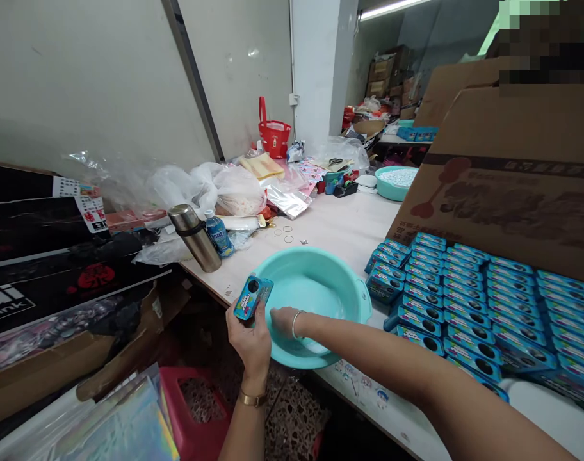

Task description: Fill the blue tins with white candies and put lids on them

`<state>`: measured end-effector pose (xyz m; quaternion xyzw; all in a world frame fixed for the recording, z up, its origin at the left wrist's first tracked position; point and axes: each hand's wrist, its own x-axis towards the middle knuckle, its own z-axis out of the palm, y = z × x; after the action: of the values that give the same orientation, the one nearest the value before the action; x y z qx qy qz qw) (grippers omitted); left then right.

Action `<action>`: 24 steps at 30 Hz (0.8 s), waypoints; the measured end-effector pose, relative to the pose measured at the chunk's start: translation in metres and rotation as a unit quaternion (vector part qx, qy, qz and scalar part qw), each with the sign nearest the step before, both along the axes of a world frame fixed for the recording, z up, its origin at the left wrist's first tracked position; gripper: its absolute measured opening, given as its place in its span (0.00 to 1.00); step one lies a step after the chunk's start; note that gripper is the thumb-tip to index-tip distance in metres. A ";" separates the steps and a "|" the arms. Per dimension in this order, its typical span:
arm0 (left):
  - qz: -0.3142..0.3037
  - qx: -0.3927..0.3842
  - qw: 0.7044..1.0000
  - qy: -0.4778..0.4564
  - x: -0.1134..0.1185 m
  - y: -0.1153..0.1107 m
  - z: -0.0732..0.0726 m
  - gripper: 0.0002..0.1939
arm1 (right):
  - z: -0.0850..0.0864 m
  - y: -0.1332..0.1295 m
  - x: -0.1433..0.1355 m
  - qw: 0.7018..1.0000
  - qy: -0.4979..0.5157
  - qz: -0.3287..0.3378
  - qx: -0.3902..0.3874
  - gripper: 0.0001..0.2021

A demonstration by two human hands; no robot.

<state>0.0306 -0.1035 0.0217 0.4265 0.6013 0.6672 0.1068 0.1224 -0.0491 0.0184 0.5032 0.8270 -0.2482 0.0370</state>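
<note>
My left hand (250, 342) is closed around a small blue printed box (251, 298) with a dark round spot on its face, tilted at the left rim of a turquoise plastic basin (316, 282). Inside the basin, close to its left wall, is my right hand (285, 322), wearing a bangle. Its fingers are curled together, and whatever they may hold is hidden. A little whitish material (316, 346) shows at the basin's bottom under my right wrist. Many similar blue boxes (421, 301) stand in rows on the table to the right.
A steel thermos (194, 238) and a blue bottle (218, 234) stand left of the basin. Plastic bags (234, 189) pile up behind them. A large cardboard box (508, 173) rises behind the blue boxes. A red stool (193, 410) sits below the table edge.
</note>
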 end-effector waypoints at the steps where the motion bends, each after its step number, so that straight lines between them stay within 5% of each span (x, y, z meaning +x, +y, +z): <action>1: 0.005 -0.003 1.000 0.010 -0.003 0.006 -0.001 0.23 | 0.009 0.006 0.005 0.999 0.026 -0.022 -0.018 0.02; 3: 0.012 -0.010 1.000 0.025 -0.011 0.023 -0.003 0.25 | 0.033 0.020 0.021 0.980 0.153 -0.099 -0.084 0.07; 4: 0.015 -0.013 0.999 0.030 -0.014 0.034 -0.003 0.25 | 0.048 0.025 0.033 0.946 0.258 -0.144 -0.132 0.08; 8: 0.043 -0.013 0.998 0.048 -0.028 0.081 -0.003 0.23 | 0.105 0.018 0.100 0.670 0.651 -0.218 -0.283 0.12; 11: 0.058 -0.007 0.995 0.079 -0.036 0.115 0.002 0.22 | 0.126 -0.022 0.156 0.543 0.771 -0.226 -0.244 0.12; 15: 0.034 0.005 0.994 0.106 -0.032 0.140 0.021 0.26 | 0.122 -0.103 0.219 0.443 0.834 -0.292 -0.152 0.09; 19: -0.044 0.032 0.996 0.068 0.011 0.117 0.049 0.26 | 0.103 -0.203 0.272 0.343 0.859 -0.379 -0.018 0.08; 24: -0.315 0.008 0.948 0.055 0.110 0.015 0.079 0.24 | 0.070 -0.333 0.318 0.212 0.849 -0.456 0.165 0.11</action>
<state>0.1406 -0.0886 0.1009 0.6307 0.4361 0.5800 0.2751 0.4403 -0.3818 0.0889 0.2791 0.0188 -0.3596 -0.8902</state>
